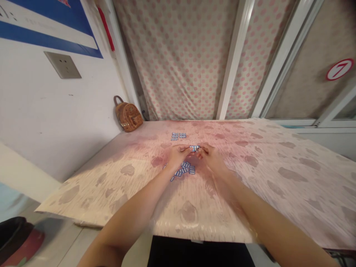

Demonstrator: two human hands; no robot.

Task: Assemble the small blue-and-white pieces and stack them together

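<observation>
Above the middle of the table, my left hand and my right hand meet at a small blue-and-white striped piece. Each pinches one side of it between thumb and fingers. A bit of yellow shows on the piece; its kind is too small to make out. Just below the hands lies a loose pile of similar striped pieces, partly hidden by my left wrist. Farther back, two neat groups sit side by side: a left group and a right group.
A patterned cloth covers the table. At its back left corner a brown mini backpack leans against the wall. A polka-dot curtain hangs behind the table. On the floor at lower left stands a dark and red container.
</observation>
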